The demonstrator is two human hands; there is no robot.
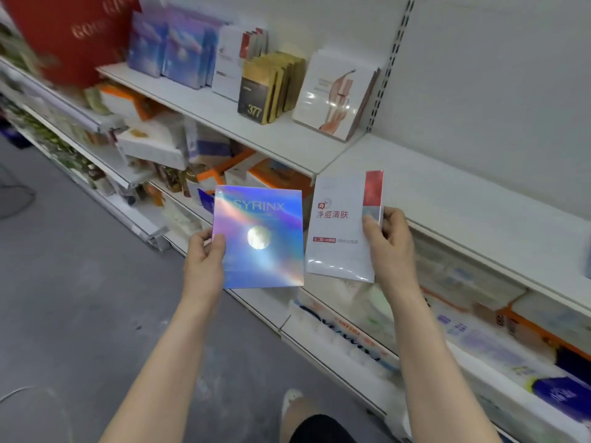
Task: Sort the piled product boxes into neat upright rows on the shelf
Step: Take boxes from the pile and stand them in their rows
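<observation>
My left hand [204, 260] grips the left edge of a shiny blue holographic box [260, 238] marked SYRINX. My right hand [388, 241] pinches the right edge of a white box with a red corner panel [339, 225]. Both boxes are held upright, side by side, in front of the white shelf [271, 139]. On that shelf stand upright rows: matching holographic boxes [172, 46], white boxes with red [233, 62], gold-black boxes [265, 87] and a white box with a pink figure [334, 97].
The white shelf board to the right [447, 187] is bare. Lower shelves hold piled orange and white boxes [179, 145] on the left and blurred packages [463, 321] on the right. A red bag [73, 33] hangs top left. Grey floor [64, 298] lies to the left.
</observation>
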